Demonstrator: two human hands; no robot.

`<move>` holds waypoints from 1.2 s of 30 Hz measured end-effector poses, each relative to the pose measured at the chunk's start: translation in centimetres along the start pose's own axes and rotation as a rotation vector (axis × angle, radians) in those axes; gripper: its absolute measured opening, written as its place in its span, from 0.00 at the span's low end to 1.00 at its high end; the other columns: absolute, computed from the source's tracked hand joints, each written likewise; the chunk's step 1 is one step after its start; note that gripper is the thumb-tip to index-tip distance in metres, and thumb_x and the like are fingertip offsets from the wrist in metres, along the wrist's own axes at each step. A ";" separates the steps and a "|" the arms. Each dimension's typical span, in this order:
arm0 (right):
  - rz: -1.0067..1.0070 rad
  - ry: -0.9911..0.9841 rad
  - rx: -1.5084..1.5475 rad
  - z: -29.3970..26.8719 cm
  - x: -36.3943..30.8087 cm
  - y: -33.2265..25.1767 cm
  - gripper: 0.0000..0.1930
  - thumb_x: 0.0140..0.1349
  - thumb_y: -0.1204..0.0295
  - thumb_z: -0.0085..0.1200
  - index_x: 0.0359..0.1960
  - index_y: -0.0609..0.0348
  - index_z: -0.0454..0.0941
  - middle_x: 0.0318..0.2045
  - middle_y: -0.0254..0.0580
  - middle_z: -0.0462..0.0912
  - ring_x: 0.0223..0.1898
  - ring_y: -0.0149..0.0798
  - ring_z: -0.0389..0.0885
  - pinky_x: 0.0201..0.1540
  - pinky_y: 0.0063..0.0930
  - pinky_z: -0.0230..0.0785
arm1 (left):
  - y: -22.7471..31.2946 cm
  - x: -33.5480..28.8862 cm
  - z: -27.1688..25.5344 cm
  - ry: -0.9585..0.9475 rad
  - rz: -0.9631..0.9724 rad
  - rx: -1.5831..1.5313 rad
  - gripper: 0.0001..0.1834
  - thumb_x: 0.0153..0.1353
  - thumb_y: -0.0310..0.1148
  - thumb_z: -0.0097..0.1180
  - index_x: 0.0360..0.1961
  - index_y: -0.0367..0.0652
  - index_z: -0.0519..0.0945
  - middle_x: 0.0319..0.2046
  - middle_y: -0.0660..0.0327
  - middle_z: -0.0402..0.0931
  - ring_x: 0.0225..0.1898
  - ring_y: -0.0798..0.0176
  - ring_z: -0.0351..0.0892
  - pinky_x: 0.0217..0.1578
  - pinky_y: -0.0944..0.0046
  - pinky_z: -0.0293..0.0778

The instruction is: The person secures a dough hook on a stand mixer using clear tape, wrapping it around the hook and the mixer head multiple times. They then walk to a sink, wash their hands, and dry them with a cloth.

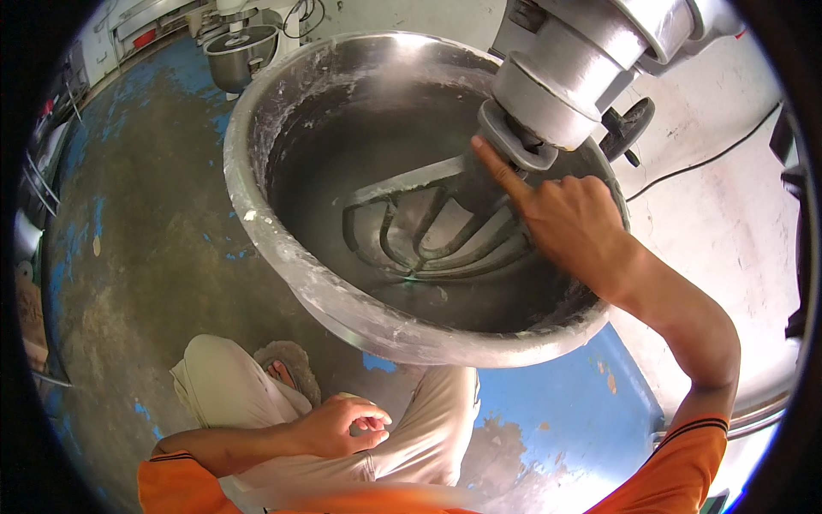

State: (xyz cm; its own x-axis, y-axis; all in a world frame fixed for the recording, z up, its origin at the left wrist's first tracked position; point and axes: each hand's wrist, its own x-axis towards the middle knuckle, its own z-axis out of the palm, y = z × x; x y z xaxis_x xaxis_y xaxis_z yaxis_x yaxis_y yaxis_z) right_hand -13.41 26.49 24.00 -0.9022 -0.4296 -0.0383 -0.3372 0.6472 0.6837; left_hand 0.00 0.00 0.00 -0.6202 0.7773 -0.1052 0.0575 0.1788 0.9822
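Note:
A large steel mixing bowl (342, 310), its rim smeared with white residue, stands before me under the mixer head (548, 98). From the head a flat beater (402, 183) with curved bars slants down into the bowl. The bowl's inside looks grey and hazy; I cannot tell whether it holds liquid. My right hand (575, 218) reaches over the right rim, its index finger stretched along the collar (507, 137) at the beater's top, the other fingers folded and holding nothing visible. Above my lap, my left hand (342, 427) is loosely curled, thumb apart, with nothing in it.
A handwheel (629, 128) juts out right of the mixer head. A black cable (715, 160) runs along the white wall. Farther back at left stands a smaller mixer bowl (240, 64). The floor (145, 257) is worn blue paint, and my legs (437, 411) are bent below the bowl.

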 end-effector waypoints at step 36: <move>-0.107 -0.346 1.056 8.9 5.3 6.1 0.43 0.57 0.36 0.58 0.56 0.70 0.76 0.52 0.62 0.80 0.57 0.54 0.78 0.60 0.42 0.68 | -0.3 0.5 -0.1 0.022 -0.075 0.039 0.16 0.61 0.34 0.64 0.45 0.33 0.82 0.38 0.52 0.84 0.40 0.63 0.85 0.42 0.65 0.80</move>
State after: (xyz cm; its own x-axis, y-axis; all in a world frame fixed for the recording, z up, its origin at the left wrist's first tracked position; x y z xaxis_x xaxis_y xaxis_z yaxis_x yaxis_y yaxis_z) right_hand -22.63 33.81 21.47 -0.8259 -0.4231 -0.3728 -0.3286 0.8984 -0.2914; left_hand -0.36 0.27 -0.34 -0.6410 0.7475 -0.1743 0.0405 0.2596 0.9649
